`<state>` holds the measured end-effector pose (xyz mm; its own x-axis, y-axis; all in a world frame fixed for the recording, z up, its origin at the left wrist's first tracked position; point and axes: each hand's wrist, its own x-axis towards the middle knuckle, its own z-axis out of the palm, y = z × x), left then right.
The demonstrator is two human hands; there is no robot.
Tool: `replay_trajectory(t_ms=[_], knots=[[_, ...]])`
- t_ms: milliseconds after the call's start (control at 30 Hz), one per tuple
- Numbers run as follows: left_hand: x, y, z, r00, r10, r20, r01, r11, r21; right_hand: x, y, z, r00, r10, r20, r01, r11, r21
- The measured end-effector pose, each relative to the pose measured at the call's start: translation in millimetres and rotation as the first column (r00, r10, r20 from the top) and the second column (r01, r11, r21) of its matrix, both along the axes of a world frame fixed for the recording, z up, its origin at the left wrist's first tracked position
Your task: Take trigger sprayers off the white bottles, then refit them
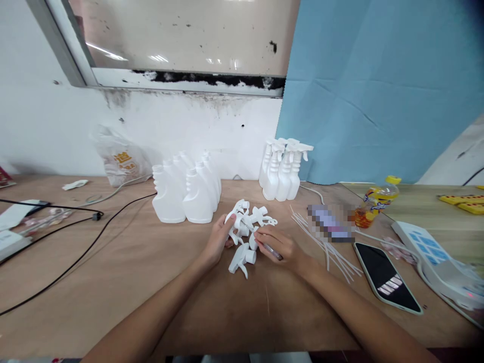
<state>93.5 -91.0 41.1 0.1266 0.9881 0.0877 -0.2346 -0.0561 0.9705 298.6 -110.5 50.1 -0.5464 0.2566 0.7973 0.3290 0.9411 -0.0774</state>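
Note:
My left hand (pixel 218 239) is closed around a white trigger spray head (pixel 236 222), lifted a little above the table. My right hand (pixel 280 246) grips a slim pen (pixel 270 249) with a thin metallic front end. That end points at the spray head and seems to touch its opening. More loose trigger spray heads (pixel 242 258) lie on the table just under and beside both hands, some partly hidden by the fingers.
Open-necked white bottles (pixel 199 196) stand behind my left hand; bottles with spray heads (pixel 282 174) stand by the wall. Thin white tubes (pixel 333 249), a phone (pixel 387 277), a drink bottle (pixel 376 201) and a power strip (pixel 434 257) lie rightward. Black cables (pixel 102 247) cross the left side.

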Motion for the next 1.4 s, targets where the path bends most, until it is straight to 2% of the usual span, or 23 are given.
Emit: replay_trajectory(t_ms=[100, 200, 433, 533, 600, 700, 800, 867, 900, 1067, 1267, 1400], knots=[[-4, 2, -0.1, 0.999, 0.007, -0.037, -0.007, 1.0, -0.006, 1, -1, 3.0, 0.997, 0.075, 0.015, -0.073, 0.994, -0.08], [-6, 3, -0.4, 0.997, 0.013, -0.075, -0.014, 1.0, -0.007, 3, -2, 2.4, 0.996, 0.083, -0.015, -0.084, 0.981, -0.174], [0, 1, -2.6, 0.998, 0.017, -0.061, -0.02, 0.998, -0.056, -7, -4, -17.3, 0.991, 0.034, -0.127, -0.073, 0.945, -0.318], [1, 1, -3.1, 0.999, -0.012, -0.05, 0.007, 0.995, -0.097, -8, -2, -20.7, 0.978, 0.044, -0.203, -0.128, 0.899, -0.419], [-2, 1, -2.5, 0.996, -0.058, -0.071, 0.05, 0.993, -0.107, -5, 0, -18.3, 0.951, 0.033, -0.307, -0.203, 0.816, -0.542], [-5, 0, -0.9, 0.98, -0.166, -0.109, 0.153, 0.981, -0.12, 1, 3, -12.4, 0.883, -0.002, -0.469, -0.371, 0.607, -0.702], [-5, -1, -0.3, 0.959, -0.252, -0.127, 0.236, 0.963, -0.128, 2, 5, -9.0, 0.795, -0.04, -0.605, -0.542, 0.4, -0.739], [-6, 0, -0.4, 0.959, -0.261, -0.113, 0.246, 0.96, -0.13, 0, 4, -8.4, 0.76, -0.065, -0.646, -0.592, 0.341, -0.73], [-6, 1, -0.5, 0.963, -0.252, -0.1, 0.238, 0.962, -0.131, -2, 2, -8.3, 0.763, -0.068, -0.642, -0.587, 0.341, -0.734], [-12, 6, -0.7, 0.973, -0.232, -0.015, 0.228, 0.962, -0.148, -9, -2, -7.4, 0.83, -0.021, -0.558, -0.495, 0.432, -0.754], [-11, 4, -2.7, 0.954, -0.291, 0.079, 0.3, 0.937, -0.179, -11, -3, -8.2, 0.835, -0.031, -0.55, -0.478, 0.454, -0.752], [-10, 5, -2.3, 0.923, -0.336, 0.188, 0.371, 0.907, -0.199, -17, -5, -11.8, 0.796, -0.04, -0.604, -0.533, 0.427, -0.731]])
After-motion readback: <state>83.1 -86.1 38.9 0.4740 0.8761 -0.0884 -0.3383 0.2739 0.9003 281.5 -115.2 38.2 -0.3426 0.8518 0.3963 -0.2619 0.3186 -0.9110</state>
